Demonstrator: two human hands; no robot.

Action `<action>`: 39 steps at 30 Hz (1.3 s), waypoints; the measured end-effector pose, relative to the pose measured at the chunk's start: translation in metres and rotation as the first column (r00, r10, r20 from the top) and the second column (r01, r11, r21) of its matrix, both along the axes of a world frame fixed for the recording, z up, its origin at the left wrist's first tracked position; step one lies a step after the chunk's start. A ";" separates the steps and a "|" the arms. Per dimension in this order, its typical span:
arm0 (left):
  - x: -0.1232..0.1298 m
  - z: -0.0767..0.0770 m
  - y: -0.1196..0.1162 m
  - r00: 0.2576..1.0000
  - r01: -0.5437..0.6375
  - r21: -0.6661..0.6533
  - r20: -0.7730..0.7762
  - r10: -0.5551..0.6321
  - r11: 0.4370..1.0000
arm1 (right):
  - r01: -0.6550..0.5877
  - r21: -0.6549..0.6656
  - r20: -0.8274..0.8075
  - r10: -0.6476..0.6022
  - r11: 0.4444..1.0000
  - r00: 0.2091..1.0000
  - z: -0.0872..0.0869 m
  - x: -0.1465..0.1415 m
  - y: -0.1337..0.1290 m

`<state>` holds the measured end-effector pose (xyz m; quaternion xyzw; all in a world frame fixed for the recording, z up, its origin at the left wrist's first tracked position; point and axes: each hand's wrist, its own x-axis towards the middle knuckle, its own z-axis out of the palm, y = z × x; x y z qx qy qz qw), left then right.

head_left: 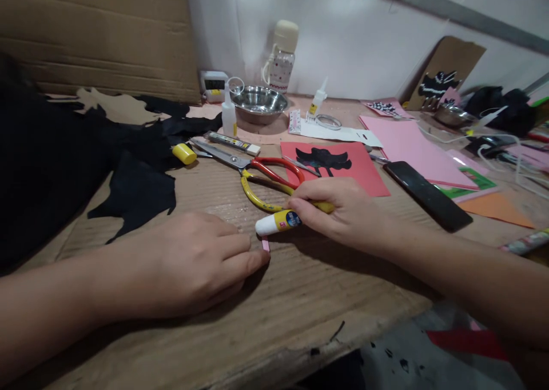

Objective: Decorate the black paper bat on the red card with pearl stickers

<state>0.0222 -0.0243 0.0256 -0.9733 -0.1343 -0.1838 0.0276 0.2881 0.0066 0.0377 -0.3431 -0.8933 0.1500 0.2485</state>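
Near the table's front, my left hand (201,258) rests on the wood with its fingers curled and a fingertip on the lower end of a small pink strip (266,244). My right hand (338,210) grips an uncapped glue stick (278,223), whose white end touches or hovers just above the strip's upper end. Its yellow cap (184,154) lies to the left. Scissors (244,162) with red and yellow handles lie open behind the glue stick, one handle reaching under my right hand. A black cutout (323,158) sits on red paper (369,175).
Black fabric or paper scraps (137,192) lie at left. A metal bowl (260,101), glue bottles (229,115) and a drinking bottle (282,58) stand behind. A phone (429,195) and pink sheets (420,150) lie at right. The table edge (300,358) runs in front.
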 end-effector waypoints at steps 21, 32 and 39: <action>-0.067 -0.006 0.094 0.782 -0.607 -0.134 0.080 0.619 0.784 | 0.045 0.042 -0.110 -0.041 0.998 0.993 -0.006 0.007 0.012; -0.059 -0.010 0.090 0.772 -0.611 -0.060 0.178 0.610 0.790 | 0.074 -0.004 -0.107 -0.074 0.997 0.991 -0.003 0.006 0.009; -0.009 0.003 0.007 0.995 -0.081 0.187 -0.045 0.091 0.979 | 0.121 -0.027 -0.108 -0.123 0.992 0.986 -0.006 0.004 0.012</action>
